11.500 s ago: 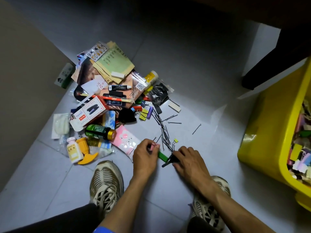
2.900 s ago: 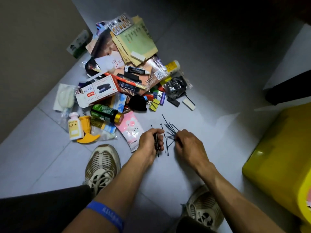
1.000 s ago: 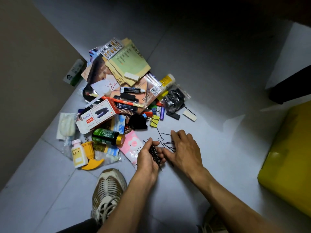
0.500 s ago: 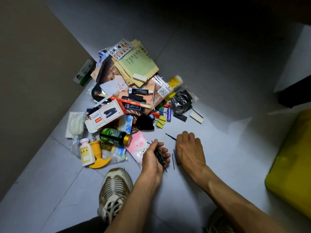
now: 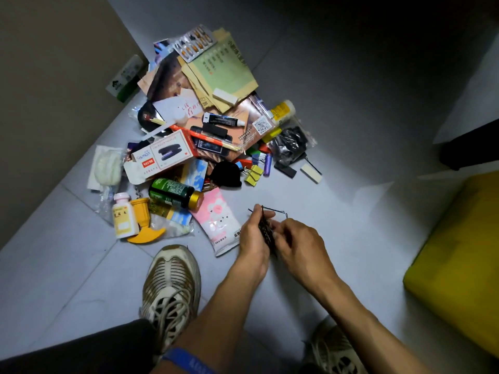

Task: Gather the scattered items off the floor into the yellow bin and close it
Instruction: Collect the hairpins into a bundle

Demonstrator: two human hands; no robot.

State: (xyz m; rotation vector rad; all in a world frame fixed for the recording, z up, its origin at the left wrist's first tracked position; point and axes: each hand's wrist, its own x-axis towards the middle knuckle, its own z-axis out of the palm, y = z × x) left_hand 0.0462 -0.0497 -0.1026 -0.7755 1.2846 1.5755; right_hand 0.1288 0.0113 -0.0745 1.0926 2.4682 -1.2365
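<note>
Since those thin black hairpins (image 5: 266, 230) are so fiddly one at a time, I've got them bunched into one dark bundle in my left hand (image 5: 252, 238), fingers curled around it just above the floor, right in front of my shoes. My right hand (image 5: 299, 245) is pressed up against the bundle from the other side, fingertips pinching at it, I'd guess to square the pins up or tuck another one in. One loose pin sticks out sideways at the top of the bunch, so the grip isn't tidy.

The yellow plastic bin (image 5: 459, 260) sits off to my right, well apart from the hands. I only see its outer wall, so I can't tell whether it's open, or where its lid is.

Just beside my left hand lies a pink soft pouch with a cartoon print (image 5: 216, 221), touching the edge of the big pile. Behind it are a dark green bottle with a gold cap (image 5: 175, 193) on its side, a small white pill bottle (image 5: 122, 218), a yellow plastic funnel-shaped thing (image 5: 143, 221), a red-and-white stapler box (image 5: 162, 156), some yellow binder clips (image 5: 253, 175), a blister pack of capsules (image 5: 194, 44) and a stack of greenish paper booklets (image 5: 224, 71).

Nothing blocks the way to the bin, in my view. Most of the pile isn't gathered yet, so plenty's left.
</note>
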